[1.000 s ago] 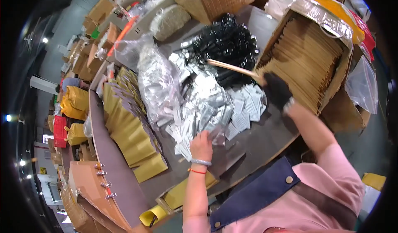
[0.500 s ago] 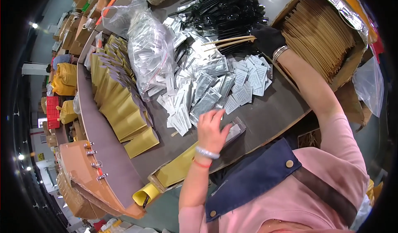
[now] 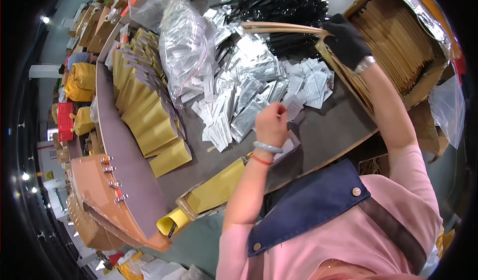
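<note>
Chopsticks (image 3: pixel 284 28), a pale pair, now ride level above the worktop (image 3: pixel 328 125) in the gloved right hand (image 3: pixel 346 41), fingers closed tight round one end, lifted clear of the carton of brown sleeves (image 3: pixel 398 36) where that hand was digging a second ago. Meanwhile the bare left hand (image 3: pixel 271 123) has moved up from the worktop's near edge and pinches a small white packet (image 3: pixel 290 105) at its fingertips, beside the spread of silver sachets (image 3: pixel 249 95). Both hands look loaded for pairing.
</note>
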Motion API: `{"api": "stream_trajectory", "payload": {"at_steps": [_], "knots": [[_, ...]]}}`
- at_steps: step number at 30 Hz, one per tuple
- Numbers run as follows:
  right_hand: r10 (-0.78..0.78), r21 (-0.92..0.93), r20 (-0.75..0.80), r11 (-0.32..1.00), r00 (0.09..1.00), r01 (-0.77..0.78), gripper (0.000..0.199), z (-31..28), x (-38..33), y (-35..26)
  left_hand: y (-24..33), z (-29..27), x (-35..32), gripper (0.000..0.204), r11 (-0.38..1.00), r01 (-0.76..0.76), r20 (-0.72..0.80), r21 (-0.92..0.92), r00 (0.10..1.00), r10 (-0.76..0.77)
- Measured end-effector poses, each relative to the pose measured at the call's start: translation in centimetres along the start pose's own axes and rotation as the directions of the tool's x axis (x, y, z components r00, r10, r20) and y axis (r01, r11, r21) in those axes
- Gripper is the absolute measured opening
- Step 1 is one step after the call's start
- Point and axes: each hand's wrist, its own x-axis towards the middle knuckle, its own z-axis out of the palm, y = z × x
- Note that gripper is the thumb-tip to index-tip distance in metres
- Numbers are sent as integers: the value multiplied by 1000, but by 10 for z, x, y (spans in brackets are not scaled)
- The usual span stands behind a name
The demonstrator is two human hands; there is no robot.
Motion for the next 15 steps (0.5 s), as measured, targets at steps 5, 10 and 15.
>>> {"api": "stream_trajectory", "payload": {"at_steps": [5,10,15], "knots": [[275,475,437,738,856,-479,13,-2,-61,-23,-3,-76,-60,15,966,191,215,173,950,-227],[72,561,650,626,757,-541,14,29,-105,-60,12,-73,-113,32,841,-175,190,512,978,88],[-25,428,727,798,686,-425,22,64,-143,-77,17,-65,-138,44,782,-194,252,593,967,49]]}}
